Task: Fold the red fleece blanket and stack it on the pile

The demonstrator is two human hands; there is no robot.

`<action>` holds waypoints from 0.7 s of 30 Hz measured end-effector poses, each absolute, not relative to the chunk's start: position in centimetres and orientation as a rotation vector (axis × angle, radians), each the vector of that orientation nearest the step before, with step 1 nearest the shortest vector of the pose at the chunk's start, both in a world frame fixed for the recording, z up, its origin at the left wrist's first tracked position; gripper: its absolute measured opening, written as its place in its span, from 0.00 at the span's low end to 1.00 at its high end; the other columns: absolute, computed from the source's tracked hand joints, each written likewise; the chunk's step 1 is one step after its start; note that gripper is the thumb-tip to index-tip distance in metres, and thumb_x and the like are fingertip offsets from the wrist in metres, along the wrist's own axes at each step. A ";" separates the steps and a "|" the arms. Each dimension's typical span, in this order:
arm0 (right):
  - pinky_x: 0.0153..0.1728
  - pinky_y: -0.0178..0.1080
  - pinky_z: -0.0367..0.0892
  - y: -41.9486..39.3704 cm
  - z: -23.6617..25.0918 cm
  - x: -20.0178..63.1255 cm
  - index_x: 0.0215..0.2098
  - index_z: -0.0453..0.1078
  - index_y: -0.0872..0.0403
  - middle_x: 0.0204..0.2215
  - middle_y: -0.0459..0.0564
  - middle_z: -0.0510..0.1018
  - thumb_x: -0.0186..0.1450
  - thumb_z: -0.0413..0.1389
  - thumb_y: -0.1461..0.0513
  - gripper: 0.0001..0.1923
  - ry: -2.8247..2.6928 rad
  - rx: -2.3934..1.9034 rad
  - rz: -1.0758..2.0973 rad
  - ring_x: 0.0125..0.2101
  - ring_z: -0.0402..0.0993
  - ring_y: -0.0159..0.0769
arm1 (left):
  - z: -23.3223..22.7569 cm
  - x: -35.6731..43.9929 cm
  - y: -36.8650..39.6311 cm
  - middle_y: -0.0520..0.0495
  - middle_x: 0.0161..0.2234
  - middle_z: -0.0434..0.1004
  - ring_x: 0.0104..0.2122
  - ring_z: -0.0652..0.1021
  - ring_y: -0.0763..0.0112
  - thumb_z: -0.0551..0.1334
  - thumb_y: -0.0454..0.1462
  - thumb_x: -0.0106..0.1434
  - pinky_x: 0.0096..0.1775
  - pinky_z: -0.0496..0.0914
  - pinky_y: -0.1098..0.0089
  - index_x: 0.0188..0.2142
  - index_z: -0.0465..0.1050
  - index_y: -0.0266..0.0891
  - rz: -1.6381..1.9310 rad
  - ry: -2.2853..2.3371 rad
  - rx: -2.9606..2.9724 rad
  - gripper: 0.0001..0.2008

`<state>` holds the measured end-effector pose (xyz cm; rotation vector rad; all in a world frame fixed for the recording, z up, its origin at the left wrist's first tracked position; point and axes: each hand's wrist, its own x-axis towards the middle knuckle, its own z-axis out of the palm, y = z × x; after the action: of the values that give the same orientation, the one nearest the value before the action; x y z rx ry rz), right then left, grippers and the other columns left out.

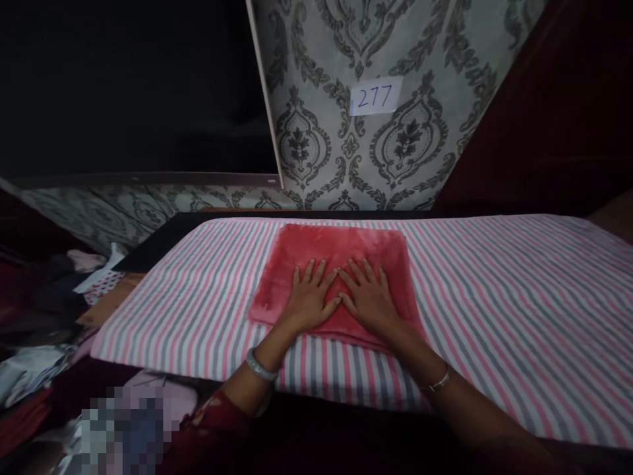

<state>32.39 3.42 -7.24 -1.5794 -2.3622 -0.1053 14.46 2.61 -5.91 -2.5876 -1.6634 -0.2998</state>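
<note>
A folded red plush cloth (341, 244) lies flat near the middle of the striped sheet, its layered edges showing along the front. My left hand (311, 295) rests palm down on it, fingers spread and pointing away from me. Beside it, my right hand (368, 295) also presses flat on the plush with its fingers apart. The two thumbs and index fingers nearly meet over the middle of the cloth. Neither hand grips anything.
A pink, grey and white striped sheet (499, 297) covers the table. Behind it are a patterned wall with a paper (376, 96) marked 277 and a large dark screen (133, 86). Piled clothes (34, 366) lie at the lower left.
</note>
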 end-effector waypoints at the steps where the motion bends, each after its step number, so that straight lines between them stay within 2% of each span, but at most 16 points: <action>1: 0.62 0.62 0.42 3.4 -7.2 32.3 0.66 0.58 0.47 0.68 0.51 0.53 0.70 0.45 0.53 0.27 -2.363 -1.588 -0.102 0.67 0.43 0.54 | -5.9 14.5 2.6 0.43 0.70 0.46 0.68 0.48 0.49 0.51 0.51 0.68 0.63 0.46 0.40 0.68 0.50 0.47 -0.305 -1.667 -2.591 0.32; 5: 0.62 0.62 0.42 3.5 -6.6 32.1 0.66 0.57 0.47 0.68 0.51 0.52 0.70 0.45 0.53 0.27 -2.385 -1.619 -0.075 0.67 0.42 0.53 | -5.3 14.5 2.7 0.45 0.70 0.45 0.68 0.48 0.51 0.50 0.52 0.68 0.63 0.45 0.41 0.68 0.50 0.49 -0.289 -1.701 -2.610 0.32; 9: 0.63 0.60 0.44 2.8 -5.9 33.4 0.69 0.52 0.46 0.69 0.51 0.50 0.71 0.43 0.50 0.30 -2.423 -1.623 -0.010 0.68 0.42 0.52 | -3.8 13.4 2.5 0.46 0.70 0.45 0.68 0.49 0.53 0.49 0.54 0.67 0.64 0.44 0.43 0.68 0.50 0.48 -0.217 -1.757 -2.628 0.33; 13: 0.62 0.63 0.44 0.7 -6.8 36.4 0.68 0.54 0.46 0.68 0.53 0.54 0.71 0.44 0.49 0.29 -2.375 -1.693 -0.076 0.67 0.44 0.53 | -3.6 10.6 1.4 0.42 0.69 0.48 0.68 0.49 0.51 0.48 0.54 0.68 0.63 0.41 0.39 0.67 0.54 0.46 -0.206 -1.901 -2.417 0.32; 18: 0.58 0.58 0.57 -1.2 -8.5 38.0 0.67 0.56 0.49 0.68 0.52 0.54 0.71 0.43 0.54 0.27 -2.237 -1.671 -0.125 0.67 0.42 0.52 | -5.5 8.8 1.1 0.43 0.70 0.45 0.69 0.47 0.50 0.46 0.51 0.70 0.61 0.49 0.38 0.68 0.50 0.45 -0.206 -1.927 -2.306 0.31; 21: 0.60 0.57 0.56 -1.2 -9.0 37.8 0.66 0.58 0.52 0.67 0.53 0.56 0.71 0.44 0.54 0.26 -2.188 -1.630 -0.097 0.67 0.43 0.51 | -5.7 8.8 1.3 0.42 0.70 0.47 0.68 0.48 0.50 0.46 0.50 0.70 0.60 0.53 0.40 0.68 0.51 0.45 -0.207 -1.921 -2.305 0.30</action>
<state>37.79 -1.17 -9.01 -1.6305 -2.1880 -0.0969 8.80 1.28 -5.75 -2.3050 -1.9214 -0.2074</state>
